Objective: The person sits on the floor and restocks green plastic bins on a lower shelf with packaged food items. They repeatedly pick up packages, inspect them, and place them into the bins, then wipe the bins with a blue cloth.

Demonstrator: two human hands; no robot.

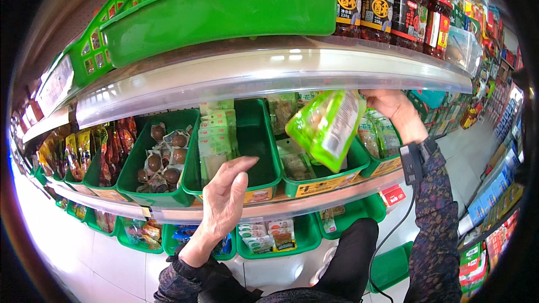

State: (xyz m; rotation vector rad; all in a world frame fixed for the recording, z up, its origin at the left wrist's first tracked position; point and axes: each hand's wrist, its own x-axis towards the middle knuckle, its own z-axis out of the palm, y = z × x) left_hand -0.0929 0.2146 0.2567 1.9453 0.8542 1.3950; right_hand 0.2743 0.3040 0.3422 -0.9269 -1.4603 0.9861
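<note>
My right hand grips a corner of a green and clear plastic food packet, which hangs tilted above a green plastic bin holding a few packets. Part of the fingers is hidden behind the packet and the upper shelf's edge. My left hand holds nothing, its fingers extended and thumb apart, over the front of another green bin. In that bin a row of pale green packets stands along the left side, and the dark bottom shows at the right.
Above runs a shelf with a clear plastic edge strip, bearing a large green basket and glass jars. Left of my left hand stands a bin of wrapped brown eggs. Lower bins and a green tray lie below.
</note>
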